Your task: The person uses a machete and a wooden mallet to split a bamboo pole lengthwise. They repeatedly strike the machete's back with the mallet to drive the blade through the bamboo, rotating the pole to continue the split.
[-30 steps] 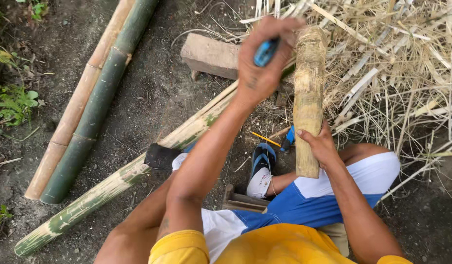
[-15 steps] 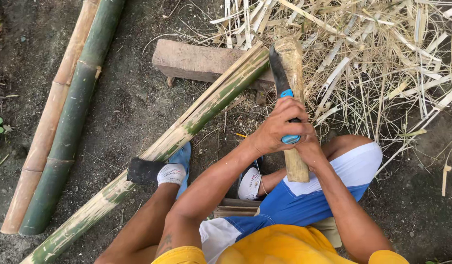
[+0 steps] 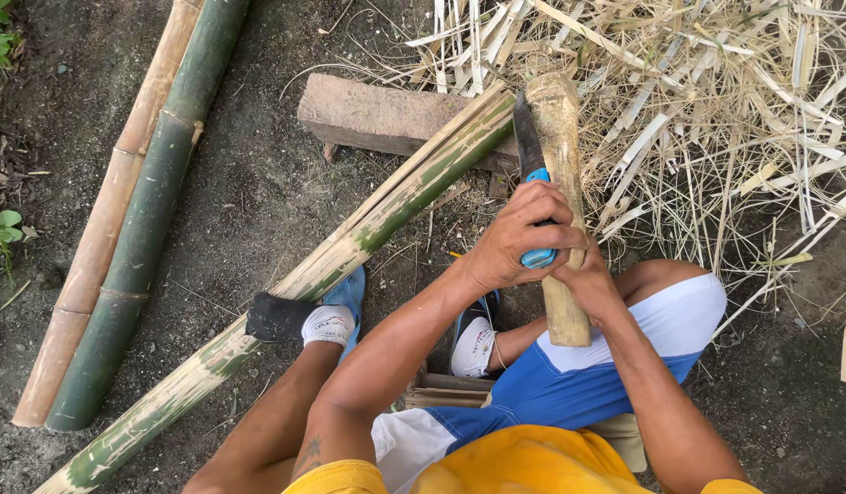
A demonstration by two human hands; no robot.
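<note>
Person sat low on a small wooden stool (image 3: 446,389), knees apart, feet in blue sandals (image 3: 350,297) on the dirt ground (image 3: 249,192).

Left hand (image 3: 519,240) was clenched around the blue handle of a knife (image 3: 533,174); dark blade pointed up and away from the body, lying flat against the left face of the bamboo billet (image 3: 560,192), edge touching it near the top end.

Right hand (image 3: 592,284) gripped the billet lower down, just below and behind the left hand, the two touching. Fingers mostly hidden behind the billet, but the grip read as closed on it.

Key relation: the billet's long axis ran almost straight away from the person, near end between the thighs, far end propped by the brick-like block (image 3: 377,114). Blade ran parallel to that axis, so knife and billet were aligned lengthwise, not crossed. Left hand was nearer the blade's working end; right hand was nearer the body, steadying.

A long split bamboo pole (image 3: 368,233) lay diagonally under the left leg, its far end resting on the block just beside the billet.

Further left, two whole poles lay side by side, well apart from the hands: one green (image 3: 139,256), one tan (image 3: 93,256).

Far right, a pile of pale bamboo slivers and shavings (image 3: 716,119) spread behind the block.
</note>
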